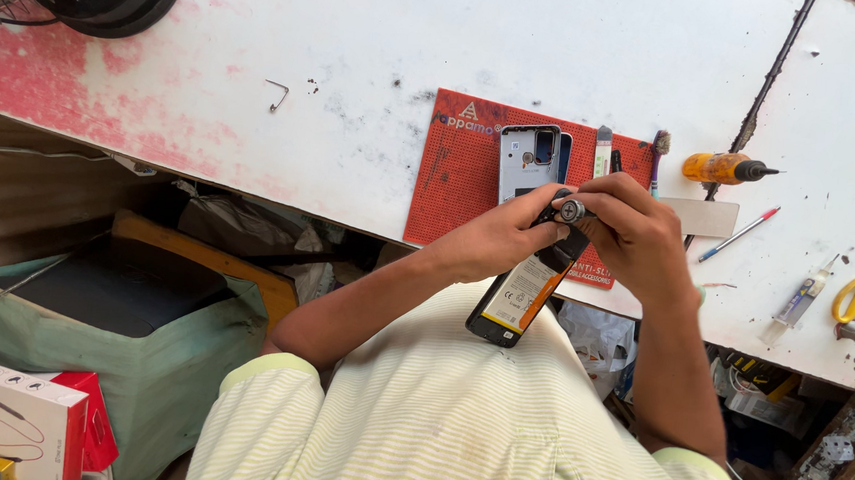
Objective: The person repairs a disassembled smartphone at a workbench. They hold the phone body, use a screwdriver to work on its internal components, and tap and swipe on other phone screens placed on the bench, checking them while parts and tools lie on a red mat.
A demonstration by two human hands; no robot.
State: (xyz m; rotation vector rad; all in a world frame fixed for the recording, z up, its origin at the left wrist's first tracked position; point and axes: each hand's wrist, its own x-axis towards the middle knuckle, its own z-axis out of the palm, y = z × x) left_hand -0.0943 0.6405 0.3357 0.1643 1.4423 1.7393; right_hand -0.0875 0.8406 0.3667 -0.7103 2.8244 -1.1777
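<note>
Holding the open phone [524,295] tight, our left hand [500,240] steadies it. Our right hand [629,229] grips the screwdriver [572,211]. We should turn slowly; the red mat [462,177] lies at twelve o'clock.

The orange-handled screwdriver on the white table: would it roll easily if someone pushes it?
Probably yes: the screwdriver has a round, barrel-like handle and lies on its side on the flat table. It looks small and likely light. Nothing touches it that would stop it.

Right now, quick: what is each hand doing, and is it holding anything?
Left hand: closed around the opened phone, steadying it.
Right hand: closed on a small screwdriver, its round cap showing, at the phone's upper end.
</note>
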